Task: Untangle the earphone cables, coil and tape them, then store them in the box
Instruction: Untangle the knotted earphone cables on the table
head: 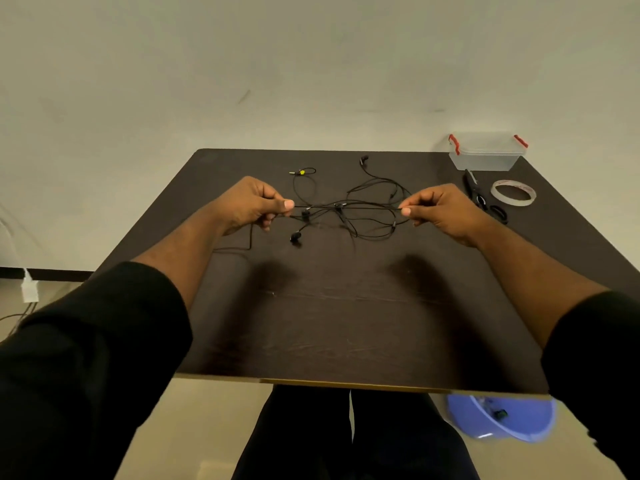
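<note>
A tangle of thin black earphone cables (367, 216) lies on the dark table (346, 323), with earbuds and a yellow-marked plug (301, 172) spread around it. My left hand (252, 206) pinches one stretch of cable between thumb and fingers. My right hand (440, 209) pinches the same stretch at the other side, so the cable runs taut between them just above the tangle. A clear plastic box (486, 152) with red clips stands at the far right corner. A roll of white tape (513, 192) lies in front of it.
Black-handled scissors (479, 195) lie between the tape roll and my right hand. A purple bowl (502, 420) sits on the floor under the table's near right edge. A white cable and adapter (28, 289) lie on the floor at the left.
</note>
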